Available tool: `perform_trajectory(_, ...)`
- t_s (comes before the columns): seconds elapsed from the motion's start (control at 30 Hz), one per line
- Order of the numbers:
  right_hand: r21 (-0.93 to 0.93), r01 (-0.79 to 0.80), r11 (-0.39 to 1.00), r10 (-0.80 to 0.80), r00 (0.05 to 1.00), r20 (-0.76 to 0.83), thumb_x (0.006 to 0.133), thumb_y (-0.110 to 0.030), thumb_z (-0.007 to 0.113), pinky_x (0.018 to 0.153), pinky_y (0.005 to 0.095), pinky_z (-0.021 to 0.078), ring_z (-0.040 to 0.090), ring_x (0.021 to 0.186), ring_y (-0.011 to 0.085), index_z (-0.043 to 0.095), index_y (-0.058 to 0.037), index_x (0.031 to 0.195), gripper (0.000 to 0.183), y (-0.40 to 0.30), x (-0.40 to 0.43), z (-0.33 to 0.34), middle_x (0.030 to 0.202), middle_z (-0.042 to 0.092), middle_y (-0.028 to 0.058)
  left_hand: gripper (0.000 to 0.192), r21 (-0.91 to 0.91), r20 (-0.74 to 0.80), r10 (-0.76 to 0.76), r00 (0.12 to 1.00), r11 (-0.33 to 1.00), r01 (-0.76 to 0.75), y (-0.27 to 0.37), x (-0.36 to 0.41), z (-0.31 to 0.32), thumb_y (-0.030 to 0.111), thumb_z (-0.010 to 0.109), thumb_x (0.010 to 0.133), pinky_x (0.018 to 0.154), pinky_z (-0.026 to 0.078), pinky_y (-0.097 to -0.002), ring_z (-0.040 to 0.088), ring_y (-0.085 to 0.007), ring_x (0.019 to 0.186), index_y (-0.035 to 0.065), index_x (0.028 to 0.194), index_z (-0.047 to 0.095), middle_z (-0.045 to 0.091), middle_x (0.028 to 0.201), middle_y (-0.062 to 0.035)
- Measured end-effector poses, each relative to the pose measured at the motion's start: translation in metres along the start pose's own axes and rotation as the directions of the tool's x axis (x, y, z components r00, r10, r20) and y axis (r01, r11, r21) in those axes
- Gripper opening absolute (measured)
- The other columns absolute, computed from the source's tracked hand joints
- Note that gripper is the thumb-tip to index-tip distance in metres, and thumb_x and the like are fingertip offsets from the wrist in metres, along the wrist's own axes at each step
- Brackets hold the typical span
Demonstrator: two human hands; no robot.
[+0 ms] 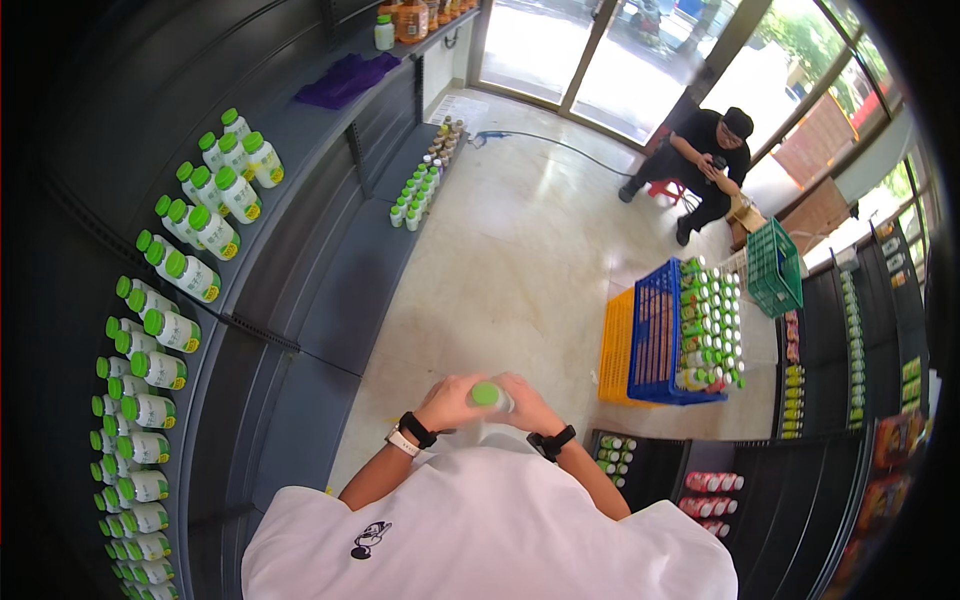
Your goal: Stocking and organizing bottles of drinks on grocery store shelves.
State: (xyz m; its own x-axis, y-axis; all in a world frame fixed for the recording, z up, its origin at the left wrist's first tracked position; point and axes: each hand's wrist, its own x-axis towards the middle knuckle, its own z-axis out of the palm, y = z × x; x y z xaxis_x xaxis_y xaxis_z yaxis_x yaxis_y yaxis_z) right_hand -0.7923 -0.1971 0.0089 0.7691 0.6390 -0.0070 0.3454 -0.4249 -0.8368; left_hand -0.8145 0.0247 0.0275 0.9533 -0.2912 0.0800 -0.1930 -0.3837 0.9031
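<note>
Close before my chest, both hands are around one white plastic bottle with a green cap (486, 394). My left hand (448, 405) grips its left side and my right hand (528, 405) its right side. The cap points up towards the camera; the lower part of the bottle is largely hidden. To the left, rows of like green-capped bottles (166, 330) stand on a dark metal shelf (247, 259). A purple cloth (350, 79) lies crumpled further along that shelf, with one more green-capped bottle (384, 33) beyond it.
A blue plastic crate (654, 330) full of bottles stands beside a yellow crate (615, 346) at the right. Behind them is a green crate (772, 266). A seated person (701, 169) holds a dark device near the glass doors. A hose (562, 141) crosses the floor. Dark shelves (780, 480) bear drinks.
</note>
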Motion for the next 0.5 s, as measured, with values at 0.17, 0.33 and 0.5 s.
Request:
perform_trajectory(0.17,-0.152,0.049,0.987,-0.034,0.994,0.099,0.075,-0.023,0.087,0.098,0.0457,0.0478,0.057,0.115,0.0386,0.06,-0.0047,0.124,0.058,0.022,0.065,-0.015,0.12,0.063,0.0165,0.036,0.062,-0.114,-0.012,0.993,0.998,0.019,-0.031,0.036,-0.015,0.032,0.081,0.082,0.067,0.053,-0.0445,0.068,-0.0382,0.077,0.0066,0.102,0.065,0.069,0.085,-0.0169)
perform_trajectory(0.33,-0.109,-0.007,0.994,0.027,0.982,0.188,0.085,-0.028,0.081,0.093,0.0466,0.0517,0.063,0.111,0.0395,0.059,-0.0024,0.132,0.058,0.053,0.112,-0.016,0.123,0.064,0.0207,0.04,0.216,-0.109,-0.208,0.972,0.95,0.228,-0.052,0.071,-0.031,0.042,0.078,0.08,0.068,0.054,-0.0484,0.069,-0.0409,0.079,0.009,0.097,0.064,0.07,0.082,-0.0175)
perform_trajectory(0.5,-0.119,0.01,0.993,0.02,0.969,0.247,0.089,-0.033,0.078,0.087,0.0456,0.0546,0.067,0.103,0.0372,0.059,-0.0034,0.133,0.057,0.122,0.178,-0.041,0.118,0.066,0.0208,0.046,0.298,-0.198,-0.391,0.899,0.85,0.436,-0.104,0.105,-0.039,0.045,0.077,0.079,0.07,0.055,-0.0493,0.07,-0.0414,0.081,0.0082,0.102,0.063,0.071,0.083,-0.0186)
